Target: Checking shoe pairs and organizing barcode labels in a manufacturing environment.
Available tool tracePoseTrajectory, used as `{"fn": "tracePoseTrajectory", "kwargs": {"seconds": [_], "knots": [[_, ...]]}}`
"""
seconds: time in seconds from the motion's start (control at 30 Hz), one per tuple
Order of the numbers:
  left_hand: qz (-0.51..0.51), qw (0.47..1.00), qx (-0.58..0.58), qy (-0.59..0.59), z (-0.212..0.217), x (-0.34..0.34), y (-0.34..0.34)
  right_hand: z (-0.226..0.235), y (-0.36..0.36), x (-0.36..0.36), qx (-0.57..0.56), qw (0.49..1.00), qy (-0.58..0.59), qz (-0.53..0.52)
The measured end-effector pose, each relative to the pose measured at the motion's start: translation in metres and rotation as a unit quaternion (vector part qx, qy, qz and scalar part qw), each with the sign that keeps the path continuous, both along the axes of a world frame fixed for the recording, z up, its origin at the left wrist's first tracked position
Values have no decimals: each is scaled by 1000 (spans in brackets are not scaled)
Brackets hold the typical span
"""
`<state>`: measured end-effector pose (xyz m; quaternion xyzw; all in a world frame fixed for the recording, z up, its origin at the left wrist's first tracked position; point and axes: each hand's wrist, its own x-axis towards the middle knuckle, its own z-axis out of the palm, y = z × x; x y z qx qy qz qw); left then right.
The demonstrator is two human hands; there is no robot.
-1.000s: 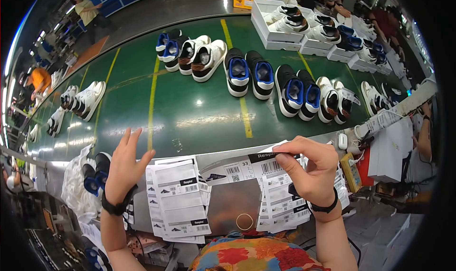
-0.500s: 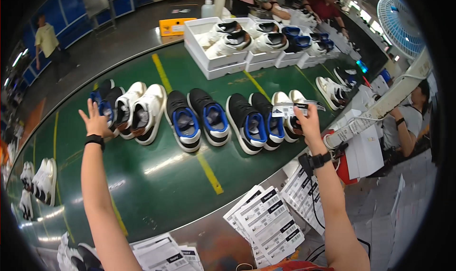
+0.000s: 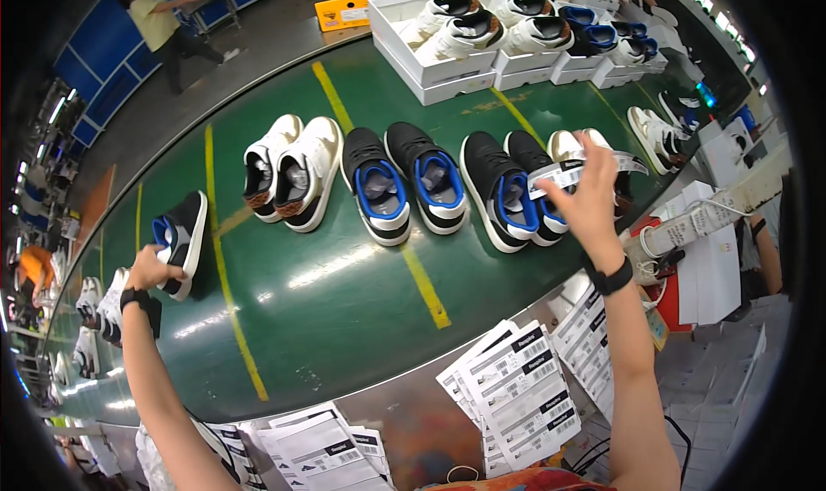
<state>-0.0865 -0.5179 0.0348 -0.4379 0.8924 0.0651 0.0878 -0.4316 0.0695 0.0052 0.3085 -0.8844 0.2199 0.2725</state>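
Note:
My left hand (image 3: 155,269) is closed on the heel of a black sneaker with blue lining and white sole (image 3: 187,241), at the left of the green belt. My right hand (image 3: 594,200) holds a strip of printed labels (image 3: 557,179) above the right-hand shoes, its thumb apart from the raised fingers. Below it stand white sneakers (image 3: 564,144), partly hidden by the hand and strip. Beside them is a black pair with blue lining (image 3: 497,185). Further left come another black pair (image 3: 379,190) and a white pair with brown heels (image 3: 301,174).
Open white boxes with shoes (image 3: 430,82) line the belt's far side, near an orange box (image 3: 351,12). Label sheets (image 3: 520,396) lie along the near edge. A slanted white post (image 3: 714,220) stands at right. More white shoes (image 3: 110,306) sit far left. A person (image 3: 159,26) walks behind.
My left hand has closed on a black sneaker, which now sits further left, apart from the white pair. My right hand still has the label strip. The view has shifted left.

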Motion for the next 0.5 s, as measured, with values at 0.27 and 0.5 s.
{"fn": "tracePoseTrajectory", "kwargs": {"seconds": [0.27, 0.5], "knots": [[-232, 954, -186, 49, 23, -92, 140, -34, -126, 43, 258, 910, -166, 278], [-144, 985, -53, 84, -54, -138, 172, 3, -124, 80, 142, 925, -255, 246]]}}
